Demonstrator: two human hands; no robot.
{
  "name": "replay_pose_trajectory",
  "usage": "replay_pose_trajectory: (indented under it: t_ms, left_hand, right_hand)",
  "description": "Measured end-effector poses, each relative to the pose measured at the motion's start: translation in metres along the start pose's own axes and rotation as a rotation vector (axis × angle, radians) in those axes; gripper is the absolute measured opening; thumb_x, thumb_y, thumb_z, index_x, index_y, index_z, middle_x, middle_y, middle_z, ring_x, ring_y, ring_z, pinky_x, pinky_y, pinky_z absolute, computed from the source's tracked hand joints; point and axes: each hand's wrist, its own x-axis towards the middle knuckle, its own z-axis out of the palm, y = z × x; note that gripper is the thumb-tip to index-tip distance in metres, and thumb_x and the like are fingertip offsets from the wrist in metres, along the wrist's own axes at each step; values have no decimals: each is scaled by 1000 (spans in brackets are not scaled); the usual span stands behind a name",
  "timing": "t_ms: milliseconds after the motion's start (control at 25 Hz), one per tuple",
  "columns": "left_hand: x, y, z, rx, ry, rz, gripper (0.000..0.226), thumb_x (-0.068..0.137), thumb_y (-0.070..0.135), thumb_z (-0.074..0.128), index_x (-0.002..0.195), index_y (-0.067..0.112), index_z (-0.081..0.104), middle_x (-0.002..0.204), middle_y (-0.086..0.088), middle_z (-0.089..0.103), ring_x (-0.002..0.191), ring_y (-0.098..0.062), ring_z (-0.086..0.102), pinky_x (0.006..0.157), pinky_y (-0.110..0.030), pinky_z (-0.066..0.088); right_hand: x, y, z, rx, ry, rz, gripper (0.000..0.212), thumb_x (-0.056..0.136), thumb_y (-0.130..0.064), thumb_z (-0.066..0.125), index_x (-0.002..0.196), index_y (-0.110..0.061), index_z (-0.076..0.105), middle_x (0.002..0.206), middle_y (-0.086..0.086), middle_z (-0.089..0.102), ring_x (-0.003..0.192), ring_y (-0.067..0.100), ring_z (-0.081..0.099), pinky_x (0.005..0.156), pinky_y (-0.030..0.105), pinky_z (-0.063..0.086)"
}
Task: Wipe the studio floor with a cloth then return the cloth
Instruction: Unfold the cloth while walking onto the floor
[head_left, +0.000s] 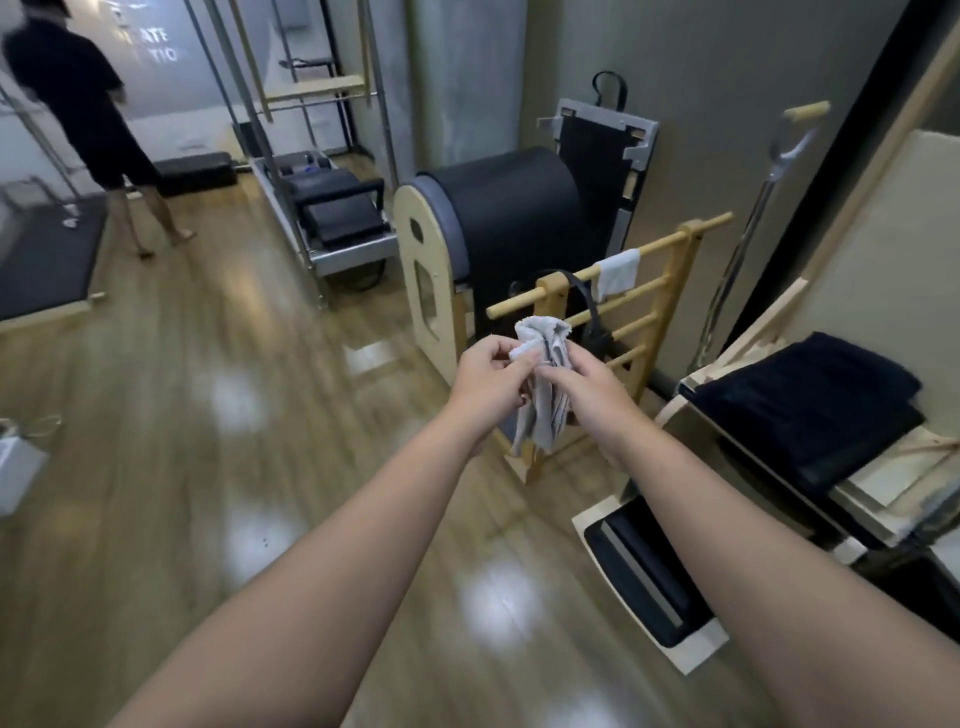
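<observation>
both forearms enter from the bottom edge and converge at centre frame. the left hand (491, 376) and the right hand (582, 384) meet there, each with fingers curled and pinching the cloth (543, 387). the cloth is grey-white, bunched at the top between the two hands, with its lower part hanging loose below them, clear of the floor (182, 415). the floor is glossy wood planking with pale light reflections, filling the lower left and centre of the frame. at lower right stands a pale wooden unit with a dark pedal (644, 577) near the floor and a dark towel (810, 400) folded on top of it. just behind the hands, at centre right, is a wooden ladder rack (649, 306) with horizontal rungs; a second white cloth (618, 273) hangs over its top rung, and a black strap (589, 317) is looped on the rack beside it. the rack joins a barrel (498, 213) with a dark padded top and pale wooden side panel. at right, a metal pole (748, 234) with a wooden grip leans against the wall. further back, at upper centre, is a reformer (332, 208) with a metal frame. at left edge lies a dark mat (47, 254). at upper left, a person (83, 104) in dark clothes stands barefoot, facing away.
</observation>
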Motion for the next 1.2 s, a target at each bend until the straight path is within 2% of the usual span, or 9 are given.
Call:
replay_pose_trajectory:
  t_ms: [80,240,400,480,560,720,880,1040,1200]
  left_hand:
    - [-30,-10,-36,-23,20,-36,12,102,26,65,99,15,64,94,-19,74,79,-21,67,70,-35,58]
    - [-88,-16,-94,-41,69,-77,12,104,27,62,100,16,61,96,-11,73,78,-16,66,69,-31,56]
    - [-143,-12,-137,-68,152,-47,13,104,26,60,103,13,60,97,-12,75,78,-18,70,67,-30,58]
    - [-177,-11,-156,-65,200,-30,13,105,26,59,101,13,59,100,-14,76,81,-20,72,73,-35,61]
    - [-213,-15,-173,-60,249,-33,12,105,25,58,100,14,58,102,-15,75,82,-20,72,78,-40,61]
    - [-276,-26,-199,-40,337,-32,11,106,24,57,101,15,57,99,-9,74,76,-15,70,67,-31,59]
    - [-344,-45,-236,-8,423,-74,14,104,31,57,100,17,58,99,-7,71,83,-19,65,75,-37,53]
    - [-404,-58,-285,4,494,-119,17,103,35,58,103,19,62,104,-5,71,88,-19,65,71,-34,50]
    - [-459,-79,-351,-44,555,-149,18,103,34,60,108,17,62,111,-10,72,84,-21,66,72,-37,51]
  right_hand:
    - [-25,-4,41,18,-14,25,32,107,-25,52,134,-37,65,117,-11,75,108,6,71,89,28,56]
    - [-65,-17,102,-19,-22,8,30,107,-22,54,133,-31,65,115,-11,74,108,6,68,84,24,52]
    - [-98,-33,140,-18,-57,4,23,101,-31,64,124,-32,69,111,-9,76,107,11,70,98,39,57]
    - [-121,-39,161,3,-105,28,18,98,-34,69,116,-30,72,105,-7,78,103,14,73,97,44,58]
    - [-147,-42,181,15,-145,30,17,96,-36,73,112,-30,73,103,-7,79,101,15,74,95,44,59]
    - [-199,-41,216,90,-169,31,17,94,-29,77,110,-25,73,101,-5,79,98,16,74,88,38,60]
    - [-252,-36,253,105,-211,85,18,95,-20,74,113,-19,71,103,0,79,93,17,75,76,33,61]
    - [-292,-35,297,149,-285,121,10,98,-17,71,108,-17,72,104,5,80,97,24,77,88,43,62]
    - [-333,-46,352,182,-376,111,11,100,-10,68,108,-13,73,103,6,80,97,25,77,84,39,63]
